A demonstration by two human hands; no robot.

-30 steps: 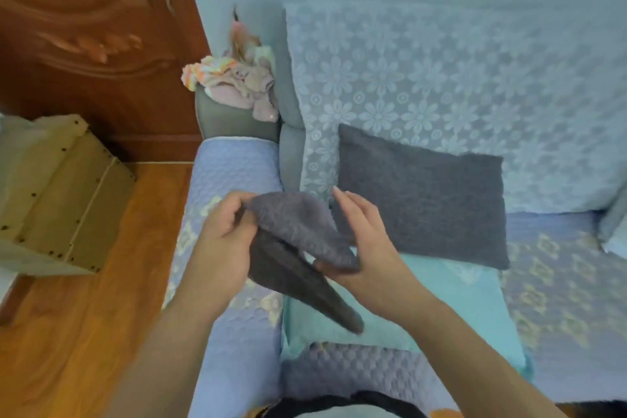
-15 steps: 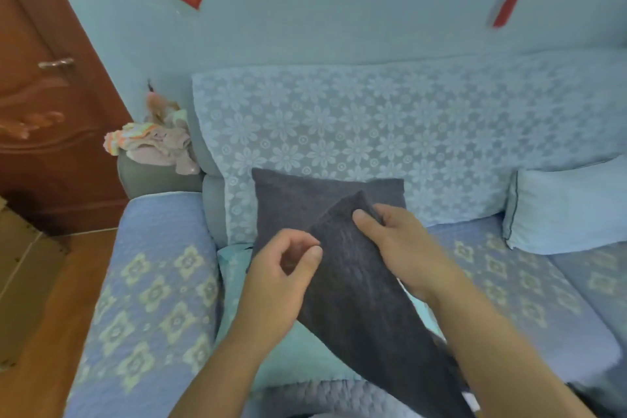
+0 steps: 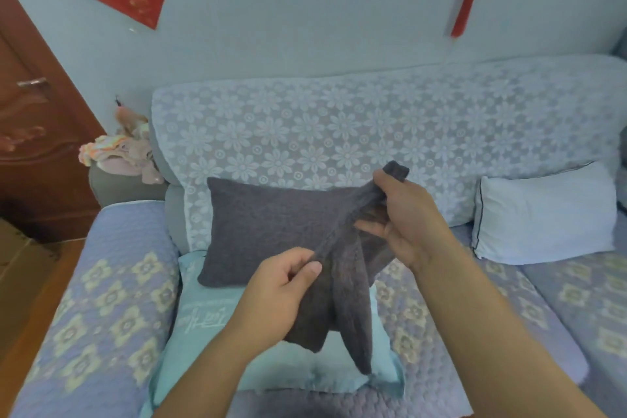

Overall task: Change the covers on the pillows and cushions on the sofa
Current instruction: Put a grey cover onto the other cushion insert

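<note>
A loose dark grey cushion cover [image 3: 342, 299] hangs between both hands above the sofa seat. My right hand [image 3: 403, 214] grips its upper corner, raised to the right. My left hand [image 3: 285, 285] pinches the cover's edge lower down, between thumb and fingers. Behind it a dark grey cushion [image 3: 268, 231] leans on the sofa back. Under both lies a flat light turquoise pillow [image 3: 210, 326] on the seat. A pale blue cushion [image 3: 543, 214] stands at the right of the sofa.
The sofa [image 3: 101, 299] has a quilted blue seat cover and a white lace throw [image 3: 339, 125] over its back. A heap of small pastel cloths [image 3: 122, 153] sits on the left armrest. A brown wooden door [image 3: 30, 132] stands at left, above wooden floor.
My right hand has lifted its corner of the grey cover up and to the right, stretching the cloth. My left hand now pinches the edge. The camera has tilted up toward the wall.
</note>
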